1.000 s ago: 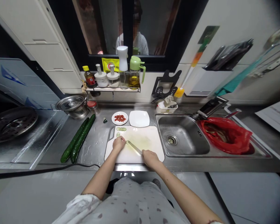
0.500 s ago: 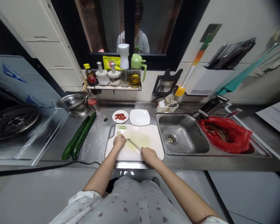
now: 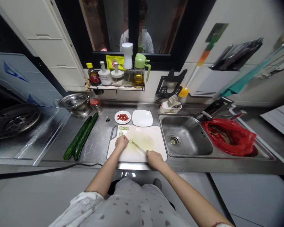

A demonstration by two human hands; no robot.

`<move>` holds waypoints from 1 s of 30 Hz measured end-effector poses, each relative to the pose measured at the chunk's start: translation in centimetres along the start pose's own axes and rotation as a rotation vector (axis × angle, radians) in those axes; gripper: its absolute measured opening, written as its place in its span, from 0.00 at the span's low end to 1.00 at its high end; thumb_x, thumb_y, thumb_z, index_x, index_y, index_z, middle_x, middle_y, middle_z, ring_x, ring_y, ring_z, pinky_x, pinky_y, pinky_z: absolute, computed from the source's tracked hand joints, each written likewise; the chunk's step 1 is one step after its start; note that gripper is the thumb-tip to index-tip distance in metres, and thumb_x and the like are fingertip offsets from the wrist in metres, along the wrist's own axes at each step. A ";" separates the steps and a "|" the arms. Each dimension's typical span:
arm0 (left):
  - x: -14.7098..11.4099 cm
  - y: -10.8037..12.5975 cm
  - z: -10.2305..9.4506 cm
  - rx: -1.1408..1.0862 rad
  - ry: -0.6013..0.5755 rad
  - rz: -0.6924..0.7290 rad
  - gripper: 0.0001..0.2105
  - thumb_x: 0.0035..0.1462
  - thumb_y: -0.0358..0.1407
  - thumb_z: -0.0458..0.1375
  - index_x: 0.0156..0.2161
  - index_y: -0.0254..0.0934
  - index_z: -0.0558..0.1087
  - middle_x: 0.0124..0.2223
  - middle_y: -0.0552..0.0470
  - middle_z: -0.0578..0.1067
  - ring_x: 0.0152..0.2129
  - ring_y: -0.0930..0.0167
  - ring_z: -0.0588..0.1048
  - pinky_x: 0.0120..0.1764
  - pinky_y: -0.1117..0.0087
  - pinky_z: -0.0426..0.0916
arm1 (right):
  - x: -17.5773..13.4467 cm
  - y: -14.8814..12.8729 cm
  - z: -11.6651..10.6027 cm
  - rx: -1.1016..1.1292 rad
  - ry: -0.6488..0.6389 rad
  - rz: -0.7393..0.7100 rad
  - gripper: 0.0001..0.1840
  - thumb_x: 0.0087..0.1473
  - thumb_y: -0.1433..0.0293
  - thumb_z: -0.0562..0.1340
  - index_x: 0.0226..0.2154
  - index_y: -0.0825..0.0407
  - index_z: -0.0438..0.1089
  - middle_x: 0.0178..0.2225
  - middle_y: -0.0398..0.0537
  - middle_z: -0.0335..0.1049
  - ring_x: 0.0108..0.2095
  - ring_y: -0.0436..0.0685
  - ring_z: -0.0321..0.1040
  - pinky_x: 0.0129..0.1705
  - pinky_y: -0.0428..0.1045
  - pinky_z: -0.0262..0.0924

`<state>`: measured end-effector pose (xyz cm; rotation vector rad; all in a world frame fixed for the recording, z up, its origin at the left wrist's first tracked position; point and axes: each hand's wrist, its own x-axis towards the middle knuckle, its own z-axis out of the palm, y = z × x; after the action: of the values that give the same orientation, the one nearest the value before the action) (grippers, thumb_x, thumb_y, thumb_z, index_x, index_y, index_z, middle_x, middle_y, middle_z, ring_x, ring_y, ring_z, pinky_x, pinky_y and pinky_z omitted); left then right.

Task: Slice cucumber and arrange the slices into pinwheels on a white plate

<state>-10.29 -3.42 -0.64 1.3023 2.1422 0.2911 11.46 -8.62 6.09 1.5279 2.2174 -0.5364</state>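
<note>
My right hand (image 3: 154, 158) is closed round the handle of a knife (image 3: 139, 148), its blade pointing left and away over the white cutting board (image 3: 153, 134). By the blade's tip is a thin round cucumber slice (image 3: 130, 141). Just left of that slice, my left hand (image 3: 122, 142) has its fingers pinched together; whatever they hold, if anything, is hidden. Several more cucumber slices (image 3: 124, 128) lie in a row at the board's upper left, and another slice (image 3: 121, 133) sits just below them.
Two whole cucumbers (image 3: 81, 137) lie left of the board. Behind it stand a plate of chopped red pieces (image 3: 116, 121) and a white plate (image 3: 142, 118). A sink (image 3: 186, 153) and a red plastic bag (image 3: 241, 142) are at right, a steel pot (image 3: 79, 108) at left.
The knife and my right hand have moved slightly right, and the blade tip is now a little farther from my left fingers. The slice by the tip shows more clearly.
</note>
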 end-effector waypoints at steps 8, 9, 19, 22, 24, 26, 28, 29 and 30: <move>0.1 0.0 0.0 0.003 -0.002 -0.009 0.06 0.49 0.40 0.60 0.33 0.42 0.74 0.40 0.49 0.79 0.40 0.65 0.76 0.39 0.70 0.64 | 0.5 -0.6 -0.4 0.001 -0.004 -0.008 0.17 0.60 0.73 0.50 0.46 0.58 0.70 0.42 0.63 0.74 0.46 0.62 0.71 0.42 0.51 0.61; 0.1 0.0 0.0 0.002 -0.002 -0.011 0.07 0.49 0.40 0.61 0.33 0.42 0.74 0.40 0.49 0.79 0.40 0.65 0.76 0.39 0.70 0.64 | 0.6 -0.7 -0.5 0.002 -0.006 -0.009 0.17 0.60 0.74 0.50 0.46 0.58 0.70 0.42 0.63 0.74 0.46 0.61 0.71 0.42 0.51 0.61; 0.3 -0.1 0.1 -0.005 -0.006 -0.010 0.06 0.48 0.40 0.60 0.33 0.42 0.74 0.39 0.49 0.79 0.40 0.64 0.76 0.39 0.70 0.64 | 1.0 -1.1 -1.0 0.009 -0.013 -0.014 0.18 0.57 0.77 0.50 0.46 0.59 0.70 0.42 0.64 0.74 0.46 0.62 0.71 0.42 0.51 0.62; 0.2 0.0 0.0 0.000 -0.008 -0.015 0.07 0.48 0.39 0.60 0.33 0.42 0.74 0.39 0.48 0.79 0.40 0.64 0.76 0.40 0.70 0.64 | 0.9 -1.3 -1.3 0.012 -0.017 -0.006 0.18 0.57 0.78 0.50 0.46 0.58 0.70 0.41 0.64 0.74 0.46 0.62 0.71 0.43 0.51 0.62; 0.2 0.1 0.0 0.002 -0.010 -0.015 0.07 0.48 0.40 0.60 0.34 0.41 0.74 0.39 0.47 0.79 0.41 0.64 0.76 0.40 0.70 0.64 | 0.9 -1.3 -1.4 0.010 -0.012 -0.007 0.18 0.57 0.78 0.51 0.45 0.58 0.70 0.41 0.63 0.74 0.46 0.61 0.71 0.43 0.51 0.62; 0.2 0.1 0.0 0.003 -0.012 -0.015 0.08 0.48 0.40 0.60 0.34 0.41 0.74 0.39 0.47 0.79 0.40 0.64 0.76 0.40 0.70 0.65 | 0.8 -1.4 -1.5 0.004 -0.008 -0.011 0.18 0.57 0.78 0.51 0.45 0.58 0.70 0.41 0.62 0.74 0.46 0.61 0.71 0.43 0.50 0.61; 0.2 0.1 -0.1 0.006 -0.014 -0.014 0.08 0.48 0.40 0.61 0.34 0.41 0.74 0.39 0.47 0.79 0.40 0.64 0.76 0.40 0.70 0.65 | 0.8 -1.4 -1.5 0.000 -0.009 -0.013 0.18 0.56 0.79 0.51 0.46 0.58 0.70 0.41 0.62 0.74 0.47 0.61 0.71 0.43 0.50 0.61; 0.2 0.1 -0.1 0.006 -0.014 -0.014 0.08 0.48 0.40 0.61 0.34 0.41 0.74 0.39 0.48 0.79 0.40 0.64 0.76 0.40 0.70 0.65 | 0.8 -1.5 -1.5 -0.001 -0.010 -0.014 0.19 0.55 0.80 0.51 0.46 0.58 0.70 0.41 0.62 0.74 0.47 0.61 0.71 0.43 0.50 0.62; 0.2 0.1 -0.1 0.007 -0.013 -0.012 0.07 0.48 0.40 0.61 0.34 0.41 0.74 0.39 0.48 0.79 0.40 0.64 0.76 0.40 0.70 0.65 | 0.8 -1.5 -1.5 -0.003 -0.010 -0.015 0.19 0.55 0.80 0.51 0.46 0.59 0.70 0.42 0.63 0.74 0.47 0.61 0.71 0.43 0.51 0.62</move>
<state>-10.33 -3.22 -0.63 1.2916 2.1409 0.2694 9.65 -7.67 7.09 1.5048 2.2233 -0.5435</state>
